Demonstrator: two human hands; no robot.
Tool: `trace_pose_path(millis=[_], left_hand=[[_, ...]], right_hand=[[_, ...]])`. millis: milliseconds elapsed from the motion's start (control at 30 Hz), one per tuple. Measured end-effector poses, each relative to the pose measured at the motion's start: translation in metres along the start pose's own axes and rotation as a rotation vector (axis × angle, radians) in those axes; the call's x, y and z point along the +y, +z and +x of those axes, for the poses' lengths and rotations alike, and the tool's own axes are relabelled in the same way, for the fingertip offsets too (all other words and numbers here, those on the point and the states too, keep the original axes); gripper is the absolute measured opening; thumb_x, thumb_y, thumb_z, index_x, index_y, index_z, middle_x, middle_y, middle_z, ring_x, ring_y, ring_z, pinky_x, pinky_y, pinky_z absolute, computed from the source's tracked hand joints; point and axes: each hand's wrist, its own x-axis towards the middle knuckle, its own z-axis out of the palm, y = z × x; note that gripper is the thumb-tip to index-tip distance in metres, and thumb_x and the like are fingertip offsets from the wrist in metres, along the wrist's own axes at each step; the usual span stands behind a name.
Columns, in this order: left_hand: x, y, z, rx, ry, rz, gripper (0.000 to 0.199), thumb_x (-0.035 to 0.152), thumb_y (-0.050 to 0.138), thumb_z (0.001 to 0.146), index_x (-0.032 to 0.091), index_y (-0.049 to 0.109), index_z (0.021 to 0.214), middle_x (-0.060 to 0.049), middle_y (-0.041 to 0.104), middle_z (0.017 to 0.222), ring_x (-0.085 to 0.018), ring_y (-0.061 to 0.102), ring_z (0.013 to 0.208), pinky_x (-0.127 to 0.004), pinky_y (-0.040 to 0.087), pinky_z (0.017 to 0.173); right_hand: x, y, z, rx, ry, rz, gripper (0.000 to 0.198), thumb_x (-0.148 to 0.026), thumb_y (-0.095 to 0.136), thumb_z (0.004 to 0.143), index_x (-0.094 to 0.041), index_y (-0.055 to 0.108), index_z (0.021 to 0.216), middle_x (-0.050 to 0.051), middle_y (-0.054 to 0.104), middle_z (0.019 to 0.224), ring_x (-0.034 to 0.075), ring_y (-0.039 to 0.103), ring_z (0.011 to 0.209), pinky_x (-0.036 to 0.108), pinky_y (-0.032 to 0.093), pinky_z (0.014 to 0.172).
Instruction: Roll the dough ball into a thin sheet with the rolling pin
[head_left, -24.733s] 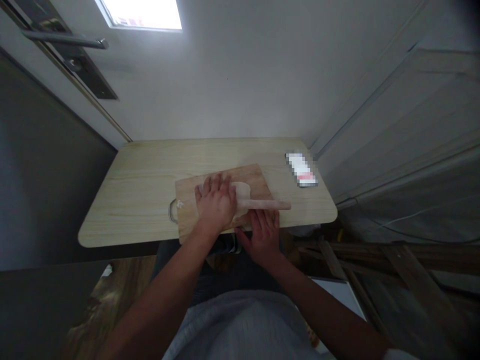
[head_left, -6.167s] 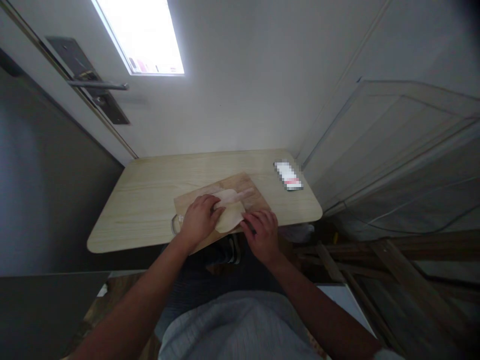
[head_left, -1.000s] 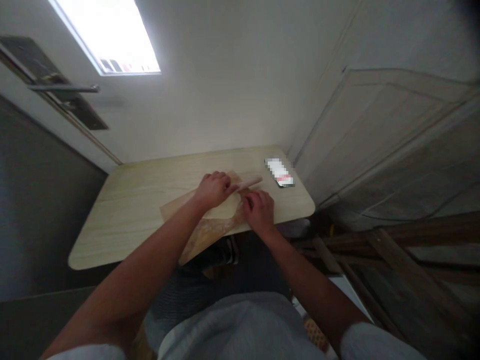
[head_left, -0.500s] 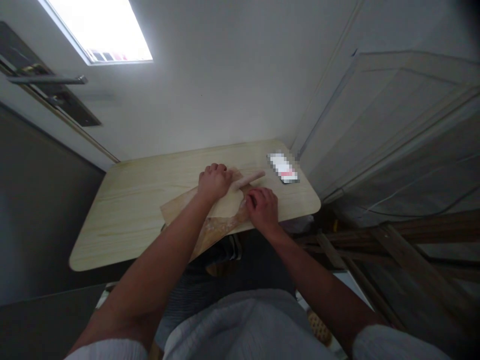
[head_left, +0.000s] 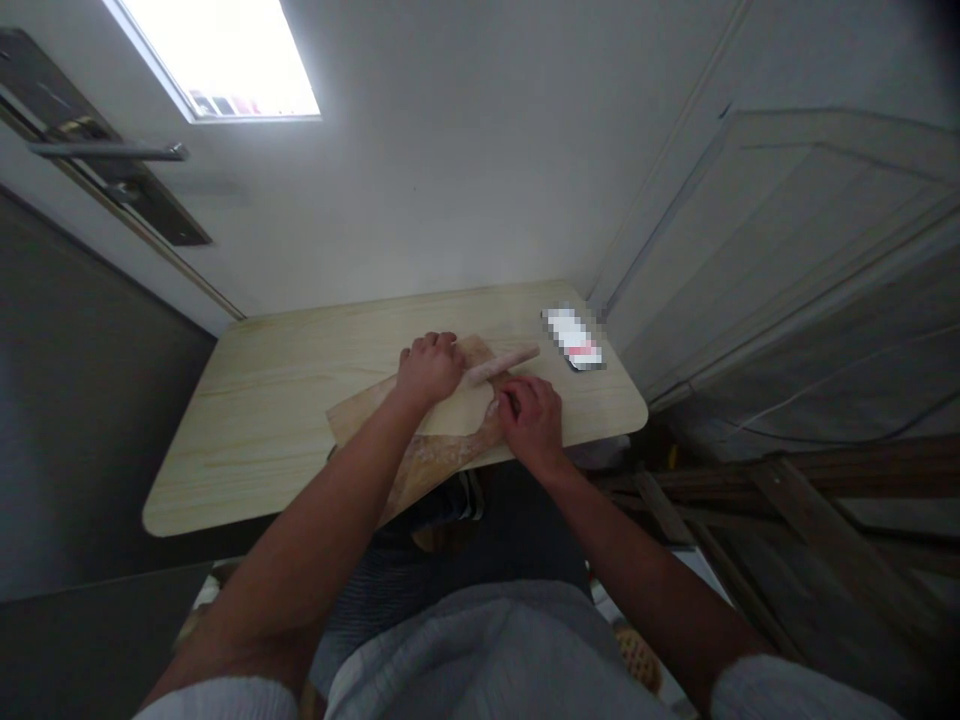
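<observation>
Up against the white door (head_left: pixel 465 190): pale wood-look table (head_left: pixel 247 420), rounded corners. Cutting board (head_left: pixel 409 487) sits on it, skewed, near corner overhanging the table's front edge. Dough sheet (head_left: pixel 463 410) lies flat on the board, partly hidden by the left hand and forearm.

Status, my read: dough is already a broad, thin-looking sheet, so most of the flattening looks done. Pin is at its far edge with a hand on it, so I'd call rolling in progress, not closed out. No cuts or folds on the visible part. Evenness and the covered side: can't tell, so can't say how much rolling is left.

Left hand (head_left: pixel 430 370) lies over the near end of the pin, fingers curled; can't see whether they wrap it or just press. Right hand (head_left: pixel 532 418) is narrow, fingers bent in toward the thumb, at the right side of the board just beside the dough's edge. Can't tell if it pinches the edge.

Rolling pin (head_left: pixel 505 363) slants away to the right, far end past the board. Phone (head_left: pixel 576 340) is beyond it, screen pixelated. Smallest: white flour-like specks (head_left: pixel 444 452) on the board, near side of the dough.
</observation>
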Motion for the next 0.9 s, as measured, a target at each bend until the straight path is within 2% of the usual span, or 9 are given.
trace_pose_path(millis=[133, 500, 700, 900], left_hand=[[0.0, 0.002, -0.002, -0.016, 0.024, -0.005, 0.05, 0.04, 0.035, 0.099, 0.022, 0.046, 0.144, -0.014, 0.053, 0.145, -0.034, 0.049, 0.13, -0.054, 0.04, 0.105], [0.001, 0.004, -0.014, -0.012, 0.09, -0.026, 0.049, 0.043, 0.029, 0.102, 0.026, 0.045, 0.146, -0.011, 0.046, 0.154, -0.031, 0.042, 0.138, -0.055, 0.037, 0.11], [0.005, 0.004, -0.025, 0.021, 0.133, -0.008, 0.048, 0.042, 0.028, 0.103, 0.028, 0.048, 0.144, -0.008, 0.049, 0.152, -0.03, 0.044, 0.137, -0.055, 0.036, 0.111], [0.012, 0.002, -0.035, 0.04, 0.137, 0.008, 0.052, 0.041, 0.026, 0.103, 0.023, 0.043, 0.148, -0.01, 0.047, 0.154, -0.03, 0.039, 0.141, -0.06, 0.032, 0.114]], right_hand=[[-0.001, -0.001, 0.0, -0.019, 0.012, -0.011, 0.012, -0.028, 0.059, 0.092, -0.021, 0.068, 0.097, 0.009, 0.067, 0.106, 0.025, 0.056, 0.105, 0.041, 0.043, 0.096], [0.002, 0.0, -0.002, -0.018, 0.02, -0.005, 0.011, -0.028, 0.06, 0.092, -0.021, 0.068, 0.095, 0.009, 0.067, 0.107, 0.025, 0.056, 0.105, 0.042, 0.044, 0.096], [0.001, -0.001, 0.001, -0.027, 0.026, -0.032, 0.012, -0.029, 0.061, 0.091, -0.021, 0.069, 0.092, 0.01, 0.068, 0.104, 0.025, 0.057, 0.103, 0.041, 0.044, 0.094], [0.001, -0.009, -0.009, -0.048, 0.006, -0.025, 0.017, -0.032, 0.058, 0.094, -0.021, 0.07, 0.098, 0.009, 0.071, 0.11, 0.026, 0.058, 0.11, 0.043, 0.042, 0.099]])
